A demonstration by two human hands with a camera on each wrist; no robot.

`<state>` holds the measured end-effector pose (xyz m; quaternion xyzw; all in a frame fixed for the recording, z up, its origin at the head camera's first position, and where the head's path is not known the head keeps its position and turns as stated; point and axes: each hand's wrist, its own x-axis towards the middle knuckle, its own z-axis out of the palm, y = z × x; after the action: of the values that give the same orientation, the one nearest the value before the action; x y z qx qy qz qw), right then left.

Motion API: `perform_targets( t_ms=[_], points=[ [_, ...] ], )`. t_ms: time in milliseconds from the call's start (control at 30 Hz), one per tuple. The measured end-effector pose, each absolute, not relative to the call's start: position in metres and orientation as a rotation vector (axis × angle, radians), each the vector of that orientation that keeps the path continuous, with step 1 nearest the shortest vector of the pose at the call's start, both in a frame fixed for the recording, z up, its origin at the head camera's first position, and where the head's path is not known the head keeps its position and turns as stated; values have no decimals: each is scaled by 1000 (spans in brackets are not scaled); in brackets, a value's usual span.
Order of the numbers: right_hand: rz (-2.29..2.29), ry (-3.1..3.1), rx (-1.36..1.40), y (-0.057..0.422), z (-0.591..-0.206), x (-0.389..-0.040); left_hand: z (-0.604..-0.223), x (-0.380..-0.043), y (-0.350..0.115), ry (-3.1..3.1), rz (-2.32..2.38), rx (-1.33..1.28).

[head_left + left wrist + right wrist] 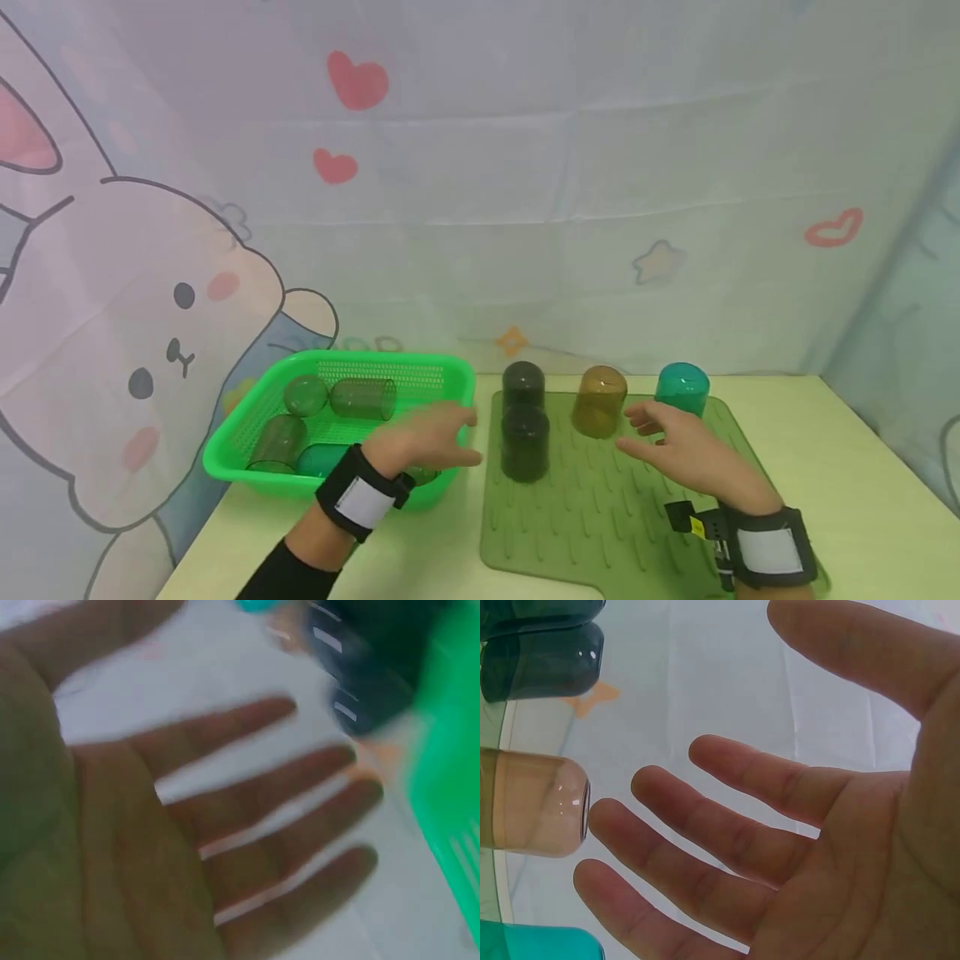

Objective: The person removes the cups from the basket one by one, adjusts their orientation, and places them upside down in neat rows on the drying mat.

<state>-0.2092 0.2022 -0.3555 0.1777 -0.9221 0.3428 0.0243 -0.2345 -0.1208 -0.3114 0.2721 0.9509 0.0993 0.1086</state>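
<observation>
My left hand (427, 437) is over the right side of a green plastic basket (450, 364), fingers spread with nothing in them. Inside the basket lie several see-through cups, among them a brownish cup (363, 398) on its side and a teal cup (318, 460) partly hidden by my arm. My right hand (690, 446) hovers above a green ridged mat (555, 533), its fingers loosely bent and holding nothing. Nearest to it are an upturned teal cup (682, 385) and an upturned amber cup (598, 404). Two dark grey cups (525, 450) stand upside down one behind the other.
The pale yellow table (862, 467) carries the basket on the left and the mat on the right. Behind it hangs a printed cloth (480, 275) with hearts and a rabbit, close to the table's back edge. Both wrists wear black straps (772, 546).
</observation>
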Motion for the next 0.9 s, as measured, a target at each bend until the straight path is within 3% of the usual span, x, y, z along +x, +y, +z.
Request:
perform_targets(
  t_ms=[367, 900],
  points=[
    [1057, -2868, 550, 202, -354, -209, -321, -291, -165, 2581, -171, 679],
    [1114, -2887, 494, 200, -360, -203, -366, -296, -174, 2331, -505, 597]
  ],
)
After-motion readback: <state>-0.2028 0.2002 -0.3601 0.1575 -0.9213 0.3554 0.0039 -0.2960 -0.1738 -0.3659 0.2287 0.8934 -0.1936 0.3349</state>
